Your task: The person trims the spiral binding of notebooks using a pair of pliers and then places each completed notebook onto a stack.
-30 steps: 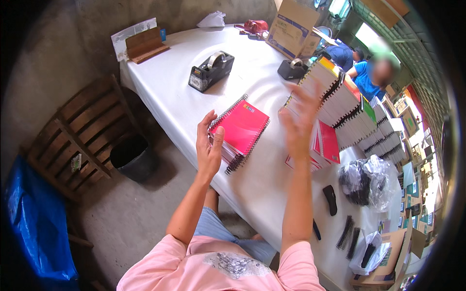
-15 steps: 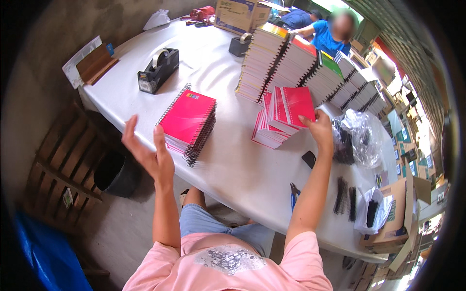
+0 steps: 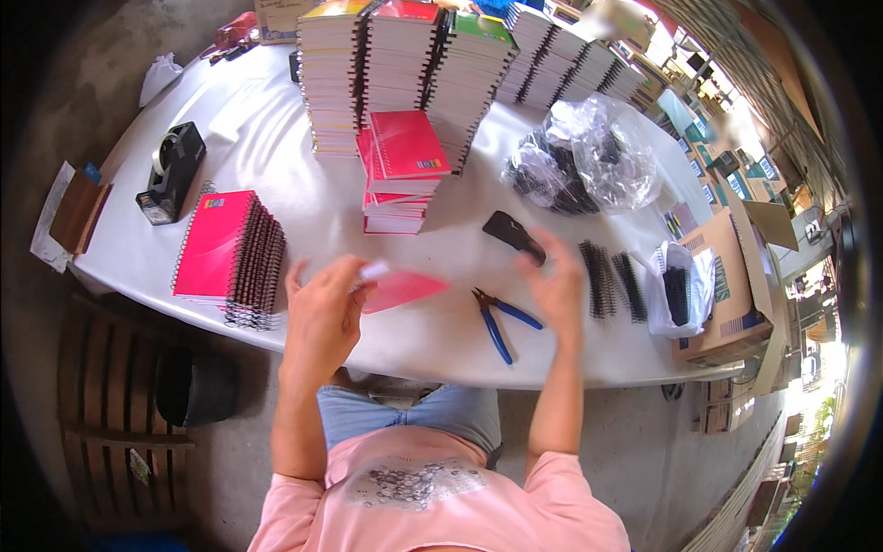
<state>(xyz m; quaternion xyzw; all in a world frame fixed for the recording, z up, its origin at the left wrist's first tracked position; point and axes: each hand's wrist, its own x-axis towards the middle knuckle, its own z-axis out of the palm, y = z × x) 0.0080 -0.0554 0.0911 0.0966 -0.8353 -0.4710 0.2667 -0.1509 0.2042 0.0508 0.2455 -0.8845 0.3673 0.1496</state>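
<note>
My left hand [image 3: 324, 317] is closed on the edge of a red-covered notebook [image 3: 407, 289], tilted low over the table's near side and smeared by motion. Fingers apart and holding nothing, my right hand [image 3: 557, 281] is beside a flat black object [image 3: 511, 232], perhaps a phone. Blue-handled cutting pliers [image 3: 501, 322] lie between my hands, jaws pointing away from me. To the left is a stack of red spiral-bound notebooks [image 3: 217, 244]. Ahead rises a pile of red notebooks [image 3: 405, 145] with no coils visible in them. Loose black spiral coils [image 3: 600, 280] lie right of my right hand.
Tall stacks of black-bound books [image 3: 331, 83] stand at the back. A clear plastic bag [image 3: 607, 156] with black coils, a white bag [image 3: 681, 294] and a cardboard box [image 3: 727, 276] are at right. A black tape dispenser [image 3: 172, 175] stands at left.
My view has turned rightward. My right hand has left the red pile and is now empty near the flat black object. My left hand, empty before, now holds a red notebook.
</note>
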